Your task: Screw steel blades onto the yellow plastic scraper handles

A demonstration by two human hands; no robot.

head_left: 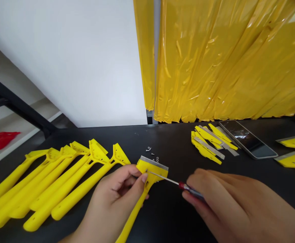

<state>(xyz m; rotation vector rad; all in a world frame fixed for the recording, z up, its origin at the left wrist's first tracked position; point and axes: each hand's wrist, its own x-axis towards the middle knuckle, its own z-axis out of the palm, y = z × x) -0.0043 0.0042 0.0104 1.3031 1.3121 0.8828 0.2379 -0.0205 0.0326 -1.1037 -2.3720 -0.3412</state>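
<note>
"What did the hands have?"

"The left hand (117,192) gripped a yellow plastic scraper (152,170) below its head, fingers curled closely around it. The right hand (228,199) closed around a screwdriver (171,180) with a red collar, its steel shaft reaching across to a screw (146,171) in the scraper's head."

"Where was the scraper?"

"It was held over the black table (167,219), with its steel blade (154,163) facing away from the person and its handle running back toward them."

"What lay beyond it?"

"Small screws and washers (151,151) lay just past the blade. To the left ran a row of yellow scraper bodies (61,182). To the right lay a heap of yellow pieces and steel blades (208,143), just beside a smartphone (247,140)."

"And farther back?"

"Yellow plastic sheeting (225,60) hung beside a white wall (68,60), and a red object (1,140) lay at far left."
</note>
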